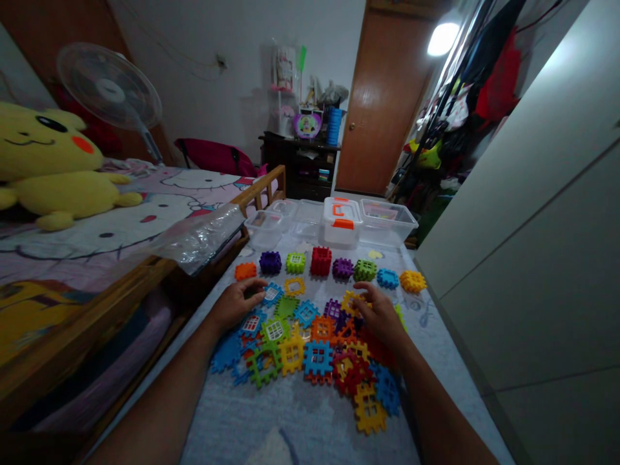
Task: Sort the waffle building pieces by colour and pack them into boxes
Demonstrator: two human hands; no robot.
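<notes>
My left hand [238, 302] is at the left edge of a pile of plastic building pieces, thumb and fingers apart. Its fingertips are beside a light blue piece with a white window [272, 294]. On the pile's right side, my right hand [380, 313] has its fingers apart over a yellow square piece [349, 302], touching or just above it. Between the hands lie loose notched squares, among them a green panel [287, 306], a blue window frame [318, 358] and an orange frame [323, 329]. A yellow frame [370, 409] lies nearest me.
Beyond the pile runs a row of stacks by colour, including a red stack [320, 261], a dark purple stack [270, 262] and a yellow stack [413, 281]. Behind them stand clear plastic boxes [387, 216] and a lidded box with orange clips [343, 223]. A wooden bed rail [145, 284] borders the left.
</notes>
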